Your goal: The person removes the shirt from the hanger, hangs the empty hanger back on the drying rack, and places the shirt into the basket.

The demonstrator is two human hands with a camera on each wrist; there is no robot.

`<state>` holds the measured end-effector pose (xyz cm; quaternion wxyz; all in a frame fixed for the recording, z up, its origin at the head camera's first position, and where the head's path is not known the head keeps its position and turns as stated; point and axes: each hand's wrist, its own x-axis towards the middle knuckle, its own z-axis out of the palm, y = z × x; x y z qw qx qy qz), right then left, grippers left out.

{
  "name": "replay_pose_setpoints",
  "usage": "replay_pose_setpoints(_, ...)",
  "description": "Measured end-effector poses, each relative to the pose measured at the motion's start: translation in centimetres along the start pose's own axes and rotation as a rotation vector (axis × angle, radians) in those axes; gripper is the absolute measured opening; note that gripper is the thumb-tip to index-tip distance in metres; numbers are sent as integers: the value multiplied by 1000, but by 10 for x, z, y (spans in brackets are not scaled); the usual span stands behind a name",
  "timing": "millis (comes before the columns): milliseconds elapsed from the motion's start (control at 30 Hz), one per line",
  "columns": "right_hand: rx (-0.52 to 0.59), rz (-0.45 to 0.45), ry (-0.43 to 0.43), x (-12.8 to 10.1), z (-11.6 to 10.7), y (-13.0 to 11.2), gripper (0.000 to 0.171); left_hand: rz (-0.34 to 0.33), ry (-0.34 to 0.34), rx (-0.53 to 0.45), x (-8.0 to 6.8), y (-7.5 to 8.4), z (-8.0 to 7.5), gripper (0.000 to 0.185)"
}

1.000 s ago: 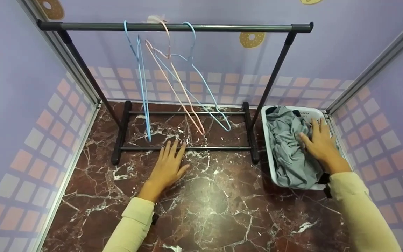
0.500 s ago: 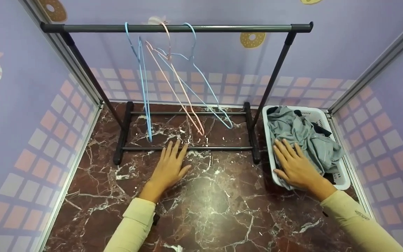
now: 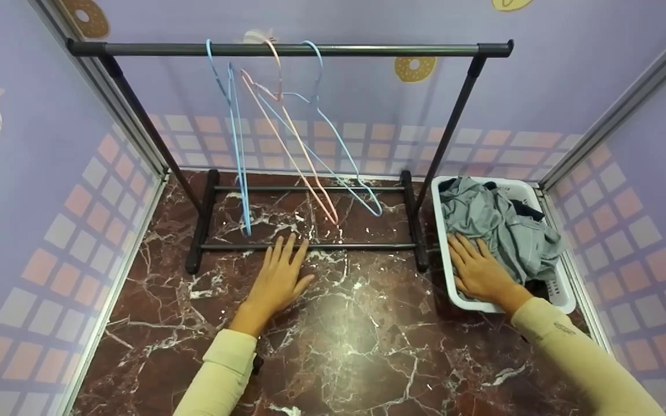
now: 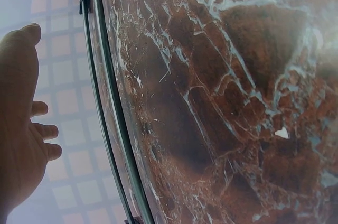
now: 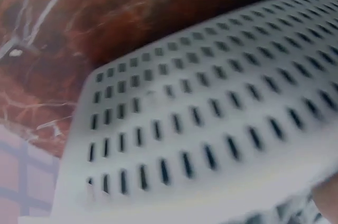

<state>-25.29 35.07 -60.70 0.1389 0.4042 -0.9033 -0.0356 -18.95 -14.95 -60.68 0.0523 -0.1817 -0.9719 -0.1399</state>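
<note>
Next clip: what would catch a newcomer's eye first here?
Probably the dark garment rack at the back of the marble floor, with two blue hangers and a pink hanger on its top bar. Next, the white basket on the right, heaped with grey clothing, where the right hand rests. The left hand lies flat on the floor by the rack's base.

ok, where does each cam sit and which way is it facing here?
Head: on the head, looking forward and down at the clothes rack, marble floor and laundry basket; both hands and sleeves show.
Left wrist: by the left hand, looking along the floor; palm and fingers show.
Right wrist: close on the basket's slotted wall, blurred; hardly any hand.
Shared: head and right wrist both see the basket.
</note>
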Motion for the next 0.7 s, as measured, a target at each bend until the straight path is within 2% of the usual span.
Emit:
replay_pose_setpoints(100,-32,-26,4,-1,8,4,73,-2,6,6,1,0,2,77)
replay_pose_setpoints(233,-49,-36,27,1,7,7,71,-6,11,15,2,1,4,77)
replay_pose_setpoints(367,8,-5,77,2,-6,2,62,-9,8,-8,2,4,2,76)
replay_pose_setpoints(467,75,45,118,5,-21,-3,51,-4,35,-21,2,8,-2,74)
replay_pose_setpoints(533,110,74,157,9,-33,-8,43,12,81,-18,2,12,-6,71)
replay_pose_setpoints(700,148,134,297,24,-64,-23,31,72,266,22,3,22,-20,63)
